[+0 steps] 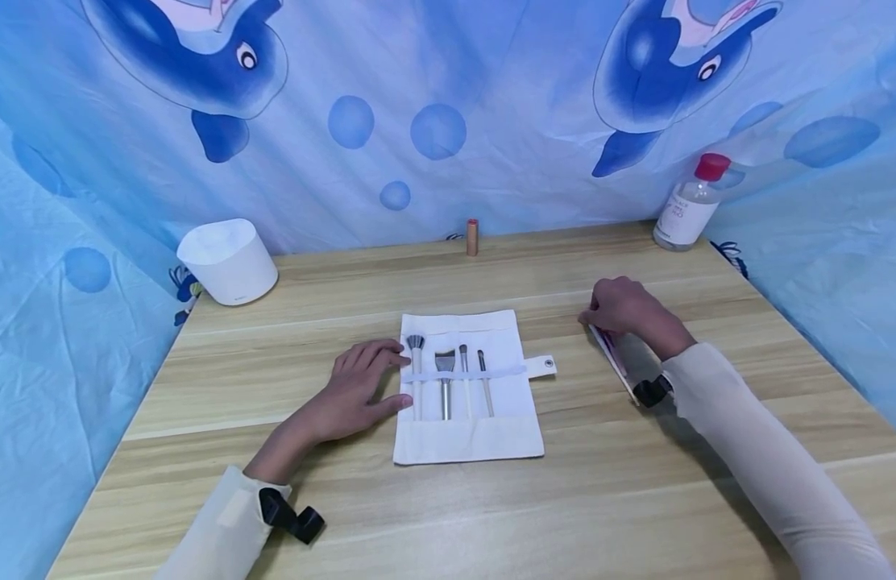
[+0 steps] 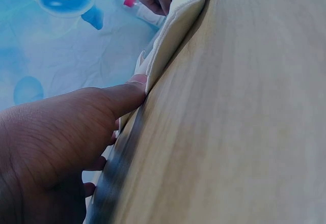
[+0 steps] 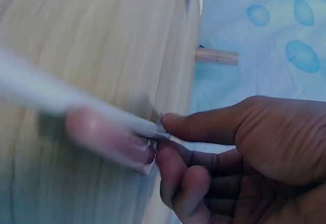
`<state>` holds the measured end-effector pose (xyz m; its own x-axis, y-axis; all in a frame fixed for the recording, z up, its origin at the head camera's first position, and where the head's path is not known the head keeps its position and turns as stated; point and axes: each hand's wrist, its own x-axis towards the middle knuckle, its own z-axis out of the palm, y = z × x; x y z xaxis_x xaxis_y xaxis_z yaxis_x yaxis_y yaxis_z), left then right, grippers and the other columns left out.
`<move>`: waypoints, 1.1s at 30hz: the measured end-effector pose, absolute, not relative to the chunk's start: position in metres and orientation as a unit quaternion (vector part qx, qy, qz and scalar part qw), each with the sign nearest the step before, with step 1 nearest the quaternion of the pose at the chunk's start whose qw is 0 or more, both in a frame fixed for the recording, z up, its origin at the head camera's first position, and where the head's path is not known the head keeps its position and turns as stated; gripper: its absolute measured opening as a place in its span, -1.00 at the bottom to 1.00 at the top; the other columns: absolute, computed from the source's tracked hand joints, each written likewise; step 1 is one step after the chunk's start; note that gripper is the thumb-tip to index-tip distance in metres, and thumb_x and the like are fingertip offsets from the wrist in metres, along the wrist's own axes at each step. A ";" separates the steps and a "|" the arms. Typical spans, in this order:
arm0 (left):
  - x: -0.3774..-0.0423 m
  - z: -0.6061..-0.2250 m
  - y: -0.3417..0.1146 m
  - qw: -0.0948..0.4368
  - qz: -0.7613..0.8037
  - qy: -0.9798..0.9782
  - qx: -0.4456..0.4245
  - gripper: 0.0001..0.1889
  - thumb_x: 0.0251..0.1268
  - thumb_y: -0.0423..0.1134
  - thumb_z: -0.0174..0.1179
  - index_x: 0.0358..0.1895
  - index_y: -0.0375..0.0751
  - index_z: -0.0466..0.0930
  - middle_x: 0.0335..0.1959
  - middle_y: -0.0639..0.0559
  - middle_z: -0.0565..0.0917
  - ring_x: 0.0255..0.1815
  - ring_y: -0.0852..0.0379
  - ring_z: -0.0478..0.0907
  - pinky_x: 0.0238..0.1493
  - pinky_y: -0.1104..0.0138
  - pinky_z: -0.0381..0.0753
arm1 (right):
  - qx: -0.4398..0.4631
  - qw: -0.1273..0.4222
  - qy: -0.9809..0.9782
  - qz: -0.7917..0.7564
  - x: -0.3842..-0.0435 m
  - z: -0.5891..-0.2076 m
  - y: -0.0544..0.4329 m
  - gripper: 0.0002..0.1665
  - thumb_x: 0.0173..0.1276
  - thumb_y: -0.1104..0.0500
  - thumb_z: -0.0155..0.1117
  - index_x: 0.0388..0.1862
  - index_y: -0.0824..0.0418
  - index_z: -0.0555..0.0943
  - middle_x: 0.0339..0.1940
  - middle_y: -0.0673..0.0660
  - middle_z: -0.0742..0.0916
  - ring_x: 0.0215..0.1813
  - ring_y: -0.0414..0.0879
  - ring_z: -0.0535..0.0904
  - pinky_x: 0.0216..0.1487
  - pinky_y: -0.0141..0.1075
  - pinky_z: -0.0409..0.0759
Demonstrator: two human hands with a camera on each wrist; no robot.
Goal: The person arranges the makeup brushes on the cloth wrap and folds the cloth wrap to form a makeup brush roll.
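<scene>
A white fabric brush roll (image 1: 470,443) lies unfolded on the table, with several makeup brushes (image 1: 445,387) tucked under its band. At its left edge rests my left hand (image 1: 357,391), fingers spread; the thumb (image 2: 127,94) touches the cloth edge (image 2: 175,35) in the left wrist view. Off to the right of the roll, my right hand (image 1: 629,310) pinches the far end of a thin, flat, white-edged item (image 1: 613,358) tilted over the table. In the right wrist view its white edge (image 3: 102,104) and a pinkish part (image 3: 104,137) are blurred; its kind is unclear.
A white round container (image 1: 230,266) stands at the back left. By the rear edge is a small pinkish-brown tube (image 1: 472,239); a clear bottle with a red cap (image 1: 687,209) stands at the back right. Blue printed curtains (image 1: 390,72) hang behind and beside the wooden table.
</scene>
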<state>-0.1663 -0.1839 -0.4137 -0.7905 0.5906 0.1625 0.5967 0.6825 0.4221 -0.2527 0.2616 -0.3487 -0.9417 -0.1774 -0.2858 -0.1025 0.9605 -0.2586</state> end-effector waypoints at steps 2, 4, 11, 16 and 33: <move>-0.166 -0.413 -0.184 0.007 -0.233 -0.917 -0.324 -0.41 0.41 0.23 0.15 0.32 -0.06 0.42 0.46 -0.03 0.25 0.51 -0.08 0.02 0.36 -0.15 -0.04 | -0.076 0.150 0.978 -0.121 -0.253 -0.350 0.260 -0.50 0.44 -0.01 0.26 -0.70 0.12 0.46 -0.73 0.02 0.50 -0.64 -0.11 0.45 -0.53 -0.26 0.42; -0.166 -0.412 -0.184 0.008 -0.234 -0.917 -0.324 -0.41 0.41 0.22 0.16 0.32 -0.07 0.42 0.46 -0.04 0.25 0.51 -0.08 0.01 0.36 -0.15 -0.04 | -0.080 0.151 0.978 -0.122 -0.253 -0.351 0.259 -0.48 0.43 -0.04 0.26 -0.71 0.11 0.44 -0.74 0.00 0.47 -0.64 -0.11 0.41 -0.51 -0.25 0.39; -0.166 -0.414 -0.185 0.007 -0.233 -0.917 -0.324 -0.40 0.41 0.24 0.14 0.32 -0.06 0.42 0.46 -0.04 0.25 0.51 -0.08 0.02 0.35 -0.15 -0.04 | -0.109 0.166 0.972 -0.129 -0.251 -0.353 0.257 -0.47 0.42 -0.10 0.28 -0.71 0.13 0.54 -0.77 0.00 0.50 -0.62 -0.10 0.40 -0.48 -0.23 0.36; -0.166 -0.416 -0.185 0.010 -0.235 -0.916 -0.326 -0.40 0.41 0.25 0.13 0.32 -0.05 0.42 0.46 -0.02 0.25 0.51 -0.06 0.02 0.35 -0.15 -0.03 | -0.120 0.168 0.968 -0.143 -0.249 -0.354 0.253 -0.55 0.46 -0.03 0.24 -0.62 0.13 0.58 -0.73 0.00 0.50 -0.58 -0.09 0.43 -0.45 -0.22 0.39; -0.166 -0.413 -0.184 0.006 -0.233 -0.917 -0.323 -0.42 0.41 0.21 0.17 0.32 -0.07 0.42 0.46 -0.03 0.26 0.51 -0.07 0.03 0.35 -0.16 -0.03 | -0.184 0.143 0.907 -0.351 -0.250 -0.338 0.242 -0.65 0.57 0.02 0.14 -0.08 0.31 0.63 -0.50 0.16 0.63 -0.44 0.07 0.55 -0.35 -0.13 0.53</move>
<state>-0.1661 -0.1837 -0.4127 -0.7919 0.5890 0.1615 0.5945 0.6829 0.4245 -0.2499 0.2423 -0.3381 -0.8916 -0.4339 -0.1299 -0.2330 0.6854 -0.6899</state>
